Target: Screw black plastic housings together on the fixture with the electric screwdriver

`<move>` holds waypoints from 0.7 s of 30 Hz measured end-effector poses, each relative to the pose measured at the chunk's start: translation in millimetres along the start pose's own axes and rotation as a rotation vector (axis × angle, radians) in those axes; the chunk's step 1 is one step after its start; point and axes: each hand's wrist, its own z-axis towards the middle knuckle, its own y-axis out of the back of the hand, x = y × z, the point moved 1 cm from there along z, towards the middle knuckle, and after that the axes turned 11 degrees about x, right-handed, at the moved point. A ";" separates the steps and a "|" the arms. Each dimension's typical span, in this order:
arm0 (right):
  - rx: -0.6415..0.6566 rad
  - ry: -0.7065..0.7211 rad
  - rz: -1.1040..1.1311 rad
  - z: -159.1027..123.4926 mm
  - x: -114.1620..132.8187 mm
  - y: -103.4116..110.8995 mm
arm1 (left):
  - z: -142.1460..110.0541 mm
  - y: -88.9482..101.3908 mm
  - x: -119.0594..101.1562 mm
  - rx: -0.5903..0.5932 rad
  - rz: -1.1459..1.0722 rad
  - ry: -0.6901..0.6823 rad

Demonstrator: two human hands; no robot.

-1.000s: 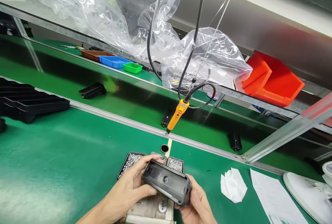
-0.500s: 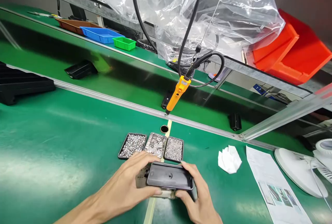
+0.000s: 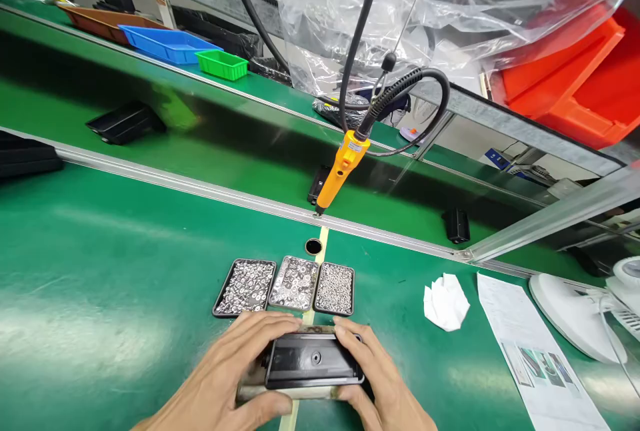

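A black rectangular plastic housing (image 3: 316,358), with a small round boss and hole in its floor, lies on a worn metallic block (image 3: 300,392) in front of me. My left hand (image 3: 235,368) curls around the left side, fingers along the far edge and thumb at the near side. Around the right end wraps my right hand (image 3: 375,368), its fingers over the housing's corner and its thumb in front. Just beyond are a left tray (image 3: 247,286) of washers, a middle tray (image 3: 294,283) of mixed washers and a right tray (image 3: 335,288) of small metal parts.
An orange electric screwdriver (image 3: 343,171) hangs on a cable beyond the trays. A small dark round piece (image 3: 313,246) sits near the metal rail. White crumpled paper (image 3: 447,302), a printed sheet (image 3: 537,351) and a white fan base (image 3: 575,318) are to the right.
The housing and both hands have shifted slightly down and left in view. The left hand's fingers have moved back along the far edge, and the right fingers reach further over the housing.
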 end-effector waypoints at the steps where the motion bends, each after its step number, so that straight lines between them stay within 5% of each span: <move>1: 0.007 0.031 0.008 0.5 -5.3 -2.4 | -0.7 -0.4 0.9 0.006 0.023 -0.012; 7: -0.063 0.185 0.102 7.0 -20.5 -14.5 | 0.3 -4.5 3.9 -0.006 0.116 -0.031; 16: -0.114 0.209 0.075 6.7 -33.6 -22.8 | 4.1 -8.3 1.3 -0.081 0.101 -0.105; 21: -0.151 0.285 0.212 10.5 -40.1 -23.4 | 2.7 6.1 -6.7 -0.021 0.019 -0.073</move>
